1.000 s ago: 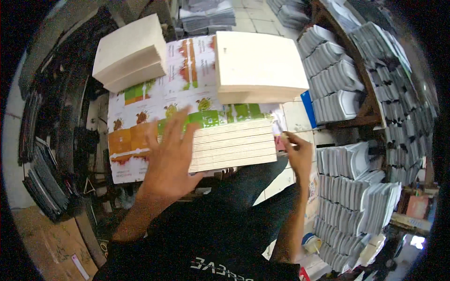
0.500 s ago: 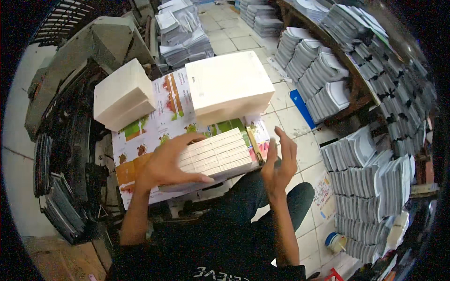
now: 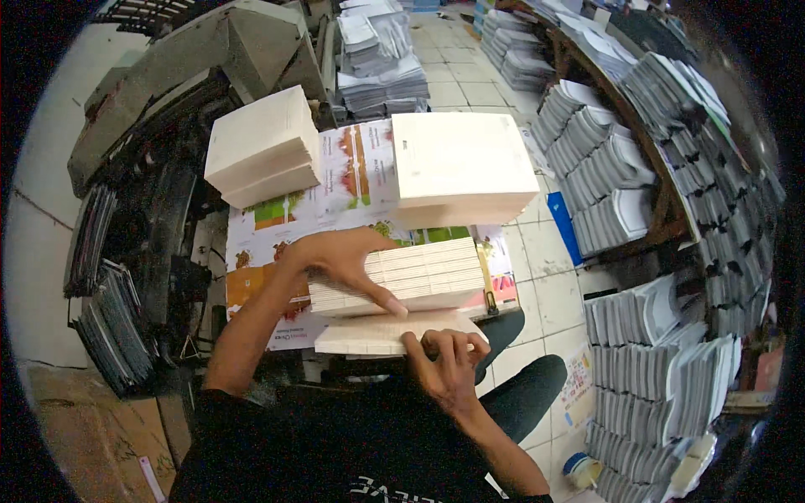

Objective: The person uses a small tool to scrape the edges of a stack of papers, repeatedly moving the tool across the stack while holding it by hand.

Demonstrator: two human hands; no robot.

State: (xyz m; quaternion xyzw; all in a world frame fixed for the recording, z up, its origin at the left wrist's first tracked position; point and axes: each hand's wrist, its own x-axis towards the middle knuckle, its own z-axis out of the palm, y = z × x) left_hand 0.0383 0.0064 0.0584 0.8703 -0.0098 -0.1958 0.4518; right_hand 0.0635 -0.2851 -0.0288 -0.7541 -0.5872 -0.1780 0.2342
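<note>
My left hand (image 3: 342,261) is clamped over a stack of cream book blocks (image 3: 432,264), its thumb across the top to the near edge and its other fingers partly hidden at the far side. The blocks stand on edge with their lined spines up. One book block (image 3: 360,334) leans out from the stack's near side toward my body. My right hand (image 3: 449,365) has its curled fingers on the near edge of that leaning block, toward its right end.
Two larger cream paper stacks (image 3: 465,155) (image 3: 264,147) stand farther back on the printed sheet (image 3: 335,189) covering the table. Dark machinery (image 3: 151,201) fills the left. Many grey-white paper piles (image 3: 637,360) line the right, with a small tub (image 3: 580,469) on the tiled floor.
My right hand has come down and left from open in the air to close on a book block. That block now leans away from the stack. The whole view has shifted somewhat.
</note>
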